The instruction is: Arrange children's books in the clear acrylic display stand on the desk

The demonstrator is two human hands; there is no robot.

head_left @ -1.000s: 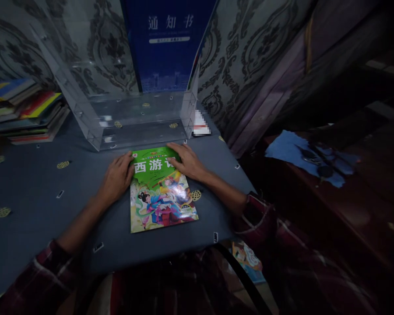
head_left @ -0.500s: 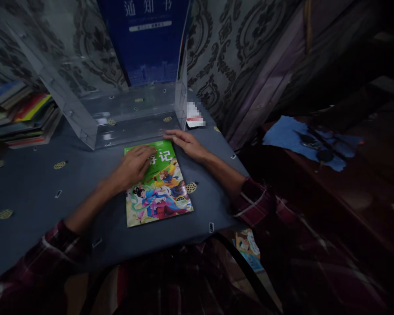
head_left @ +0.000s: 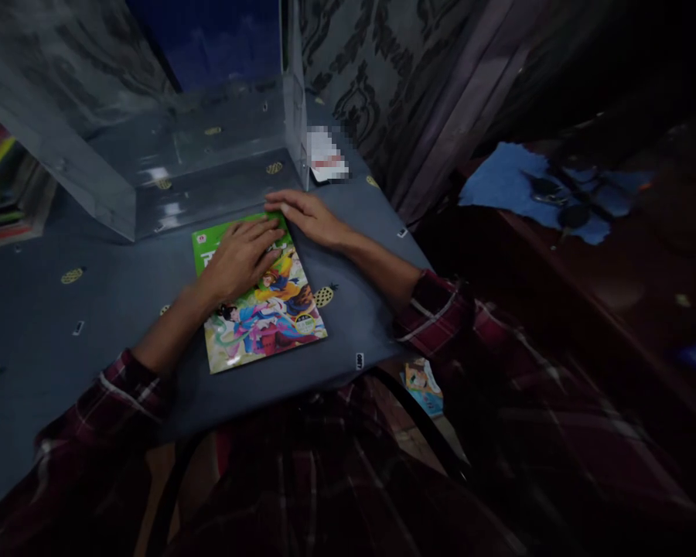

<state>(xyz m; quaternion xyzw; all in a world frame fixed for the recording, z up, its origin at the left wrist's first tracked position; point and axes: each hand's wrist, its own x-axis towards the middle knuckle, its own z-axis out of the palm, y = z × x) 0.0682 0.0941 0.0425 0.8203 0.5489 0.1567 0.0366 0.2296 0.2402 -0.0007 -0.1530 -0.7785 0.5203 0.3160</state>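
A picture book point(head_left: 267, 325) with a green top and colourful cartoon figures lies shut on the table in front of me. My left hand point(head_left: 240, 255) rests flat across its upper cover, fingers spread toward the right and hiding part of the title. At the book's top right corner is my right hand point(head_left: 310, 216), palm down with fingers stretched to the left. Its fingertips reach the book's upper edge; whether they press on it I cannot tell. Neither hand is wrapped round anything.
Behind the book stands a clear acrylic rack point(head_left: 107, 201) with a blue folder point(head_left: 220, 39) in it. Stacked books point(head_left: 11, 186) lie at left. A white card-like item point(head_left: 328, 158) is right of the rack. A blue cloth point(head_left: 499, 182) with dark objects lies farther right.
My left hand has slid right across the cover, fingers now more spread, uncovering the cover's top left corner. The camera view has tilted down and shifted, so less of the blue folder shows.
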